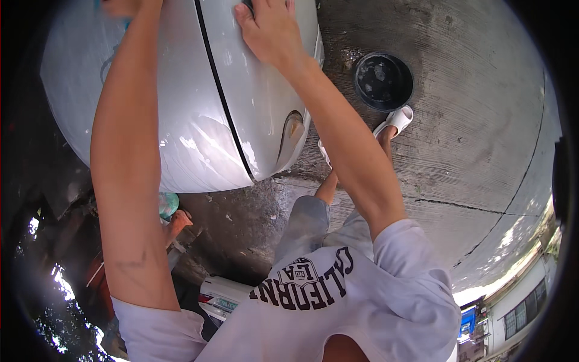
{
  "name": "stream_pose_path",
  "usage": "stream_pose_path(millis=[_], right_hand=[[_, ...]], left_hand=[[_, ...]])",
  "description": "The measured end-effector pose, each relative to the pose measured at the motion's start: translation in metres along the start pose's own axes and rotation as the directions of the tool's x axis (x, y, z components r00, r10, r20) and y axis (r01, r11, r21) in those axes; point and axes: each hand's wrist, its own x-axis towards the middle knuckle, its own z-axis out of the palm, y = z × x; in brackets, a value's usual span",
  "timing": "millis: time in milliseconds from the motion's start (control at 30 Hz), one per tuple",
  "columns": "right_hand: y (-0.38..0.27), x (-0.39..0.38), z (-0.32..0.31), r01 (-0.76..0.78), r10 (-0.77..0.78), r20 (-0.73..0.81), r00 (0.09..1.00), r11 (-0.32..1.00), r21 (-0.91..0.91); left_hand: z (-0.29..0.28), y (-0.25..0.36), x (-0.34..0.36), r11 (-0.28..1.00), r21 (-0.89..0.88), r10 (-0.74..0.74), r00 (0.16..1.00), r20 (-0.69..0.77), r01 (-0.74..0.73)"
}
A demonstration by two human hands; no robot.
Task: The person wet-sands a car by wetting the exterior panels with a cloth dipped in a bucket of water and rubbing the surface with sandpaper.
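Note:
A silver-white car (187, 136) with a wet-looking sheen fills the upper left, and a dark seam runs lengthwise between two of its panels. Near the top edge, my left hand (123, 7) is smeared by motion and cut off by the frame. A bit of something blue-teal (127, 24) shows beside that wrist. My right hand (271, 29) rests on the panel right of the seam, fingers bent and partly out of frame. Something dark shows between its thumb and fingers, too little to name. Below this hand a clear lamp (292, 136) sits at the car's corner.
A black bucket (403, 75) with dark liquid and foam stands on the concrete (464, 120), right of the car. My feet wear white sandals (399, 120). Past my left forearm are another person's limb (177, 224) and something green (169, 204). Another white vehicle (220, 295) stands behind.

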Motion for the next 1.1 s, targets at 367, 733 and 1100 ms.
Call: stream_pose_path(millis=[367, 733, 1100], right_hand=[[0.003, -0.308, -0.054, 0.035, 0.145, 0.752, 0.643, 0.975, -0.218], [0.044, -0.225, -0.128, -0.494, 0.461, 0.286, 0.84, 0.868, 0.053], [-0.028, -0.181, 0.026, 0.121, -0.037, 0.333, 0.942, 0.964, -0.237]], left_hand=[[0.024, 0.001, -0.065, 0.889, 0.358, 0.413, 0.837, -0.36, -0.284], [-0.005, -0.063, -0.179, 0.507, 0.211, 0.838, 0.421, -0.346, -0.836], [-0.026, -0.082, -0.211, 0.505, 0.171, 0.863, 0.489, -0.128, -0.846]])
